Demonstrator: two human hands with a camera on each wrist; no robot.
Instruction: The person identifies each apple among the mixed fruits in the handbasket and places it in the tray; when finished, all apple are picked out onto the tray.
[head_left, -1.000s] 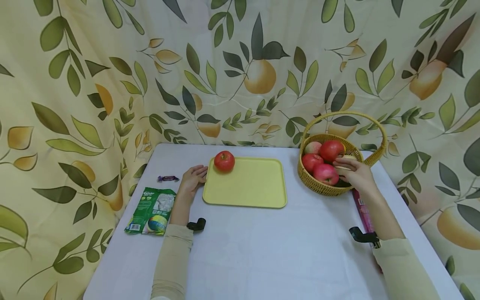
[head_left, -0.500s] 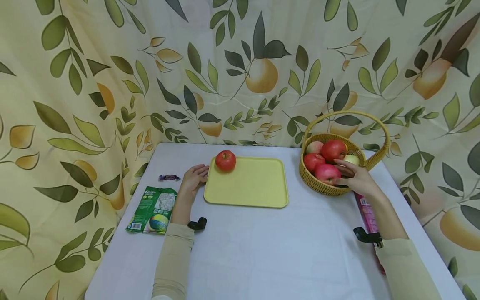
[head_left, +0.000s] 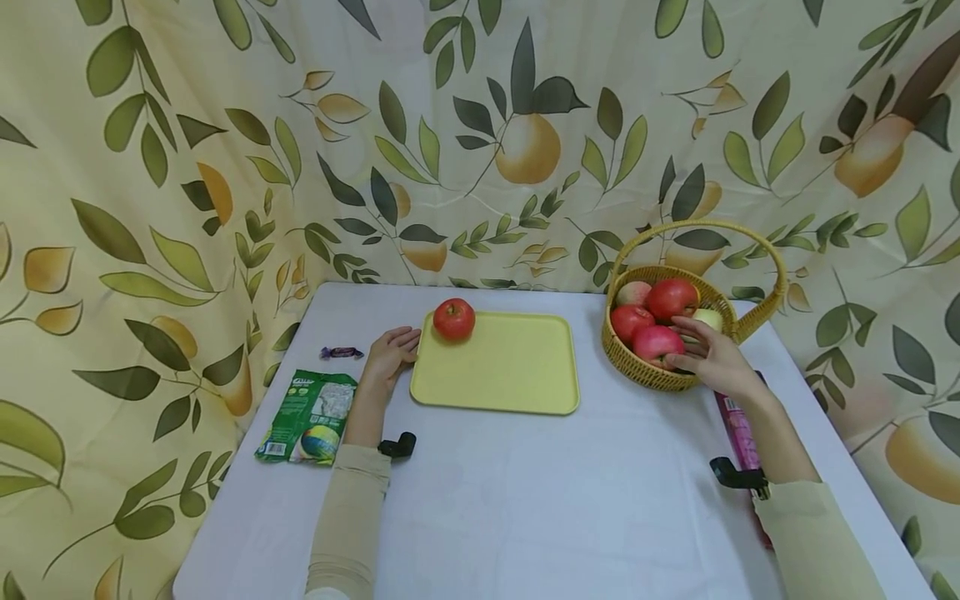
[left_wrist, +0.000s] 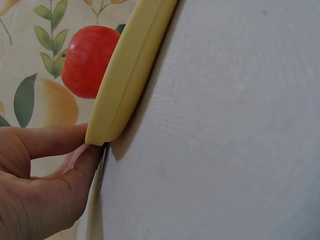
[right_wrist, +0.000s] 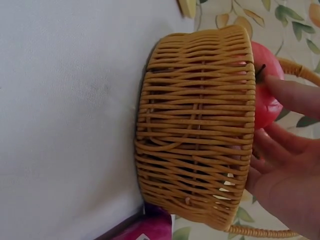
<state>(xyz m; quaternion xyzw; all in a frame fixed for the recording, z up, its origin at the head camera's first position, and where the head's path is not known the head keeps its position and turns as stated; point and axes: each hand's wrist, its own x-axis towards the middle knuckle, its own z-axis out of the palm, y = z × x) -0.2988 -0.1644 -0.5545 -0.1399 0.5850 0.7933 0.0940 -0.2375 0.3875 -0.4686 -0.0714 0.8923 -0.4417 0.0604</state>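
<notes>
My left hand (head_left: pixel 390 358) pinches the left edge of a yellow tray (head_left: pixel 502 375), thumb and fingers meeting at the rim in the left wrist view. A red apple (head_left: pixel 453 320) sits on the tray's far left corner. Over at the right, my right hand (head_left: pixel 716 360) reaches over the rim of a wicker basket (head_left: pixel 637 368). Its thumb and fingers grip the side of a pinkish-red apple (right_wrist: pixel 267 102), which is still down among the other fruit. Beside it in the basket are red apples (head_left: pixel 672 300) and a pale green fruit (head_left: pixel 708 318), partly hidden by the hand.
A green snack packet (head_left: pixel 311 417) lies left of my left forearm, with a purple wrapped candy (head_left: pixel 342 353) beyond it. Under my right forearm lies a long pink-purple package (head_left: pixel 738 429). The basket's tall handle (head_left: pixel 701 223) arches over the fruit. A patterned curtain hangs behind the table.
My right hand has shifted from the basket's right side, by the pale fruit, onto the pinkish-red apple. My left hand stays at the tray's edge. The head view has shifted slightly.
</notes>
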